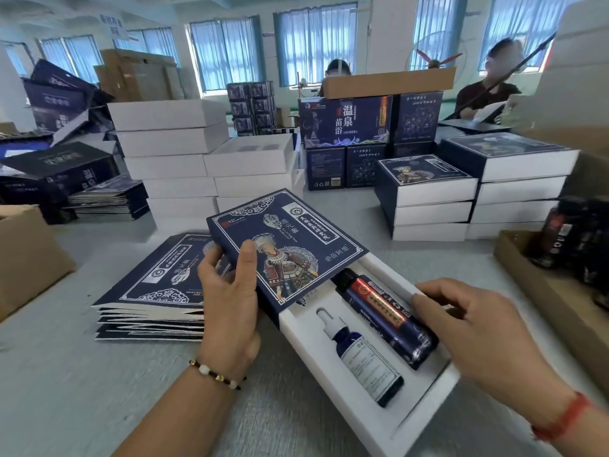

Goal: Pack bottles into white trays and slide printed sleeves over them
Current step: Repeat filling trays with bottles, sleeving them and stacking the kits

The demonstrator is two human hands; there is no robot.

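1. We take the tray point(372, 420) as our landmark; it lies on the table point(66, 390) in front of us.
2. In it, the dropper bottle point(365, 357) lies left of the larger bottle point(389, 318).
3. The sleeve point(283, 245) covers the tray's far end.
4. Left of the tray lies a stack of flat sleeves point(155, 291).
5. Behind the tray stand stacks of trays point(184, 166).
6. Behind and right of it stand sleeved boxes point(428, 199).
7. Right of it lies a cardboard carton point(543, 291) with bottles in it.
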